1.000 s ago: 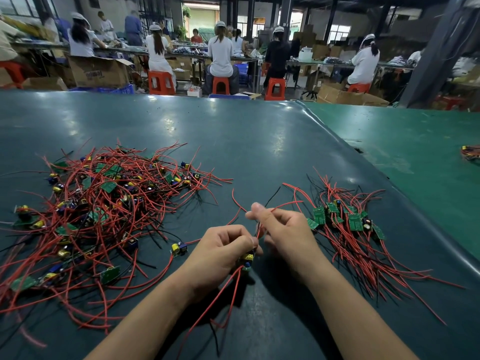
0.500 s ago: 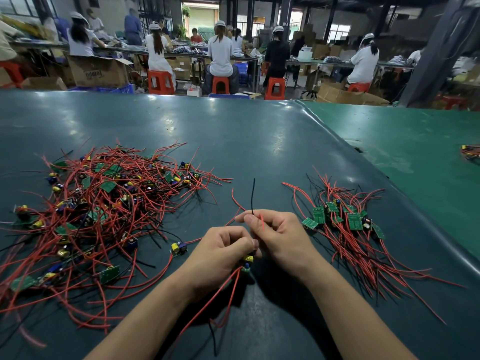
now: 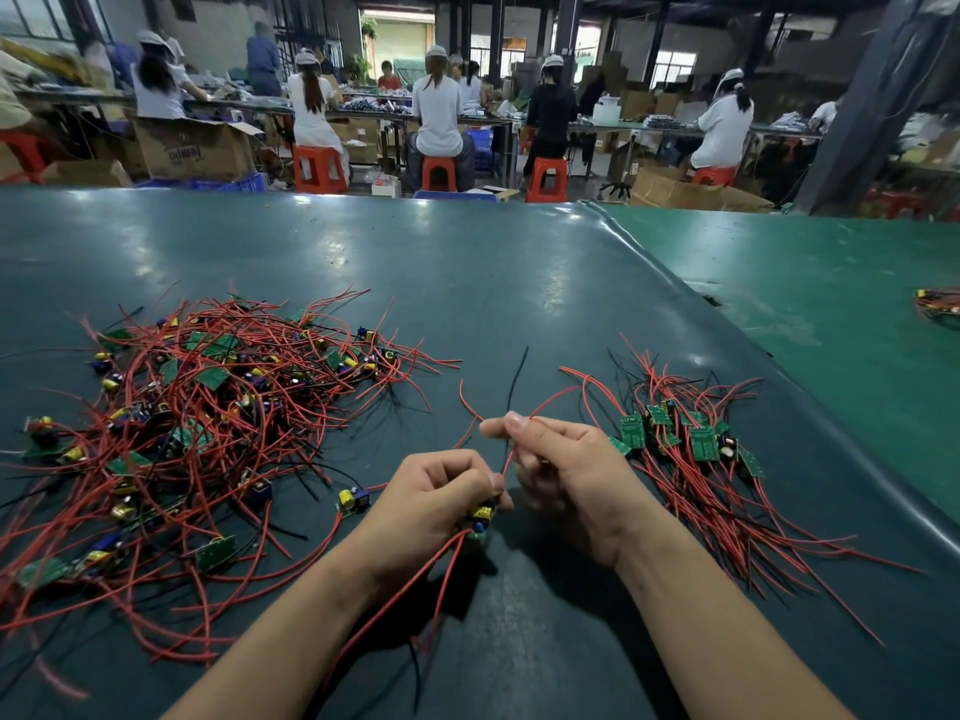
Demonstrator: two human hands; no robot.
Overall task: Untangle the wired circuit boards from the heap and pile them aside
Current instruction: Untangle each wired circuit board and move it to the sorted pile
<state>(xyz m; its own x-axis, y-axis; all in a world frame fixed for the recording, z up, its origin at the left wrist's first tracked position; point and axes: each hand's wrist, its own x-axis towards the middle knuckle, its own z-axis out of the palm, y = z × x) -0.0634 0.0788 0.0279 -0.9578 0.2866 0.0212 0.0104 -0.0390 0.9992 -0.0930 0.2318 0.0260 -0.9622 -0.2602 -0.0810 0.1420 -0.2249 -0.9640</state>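
Left hand [image 3: 436, 504] grips a small circuit board [image 3: 480, 517]; right hand [image 3: 563, 465] pinches its red wire [image 3: 550, 400] above the table [image 3: 467, 283].

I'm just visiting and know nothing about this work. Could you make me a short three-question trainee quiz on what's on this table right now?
1. True or false: the tangled heap lies to the person's left.
2. Which hand pinches the wires: A left hand, B right hand?
3. Fill in: the left hand grips one circuit ____.

Key: 1 true. 2 B. 3 board. The sorted pile lies on the right side of the green table.
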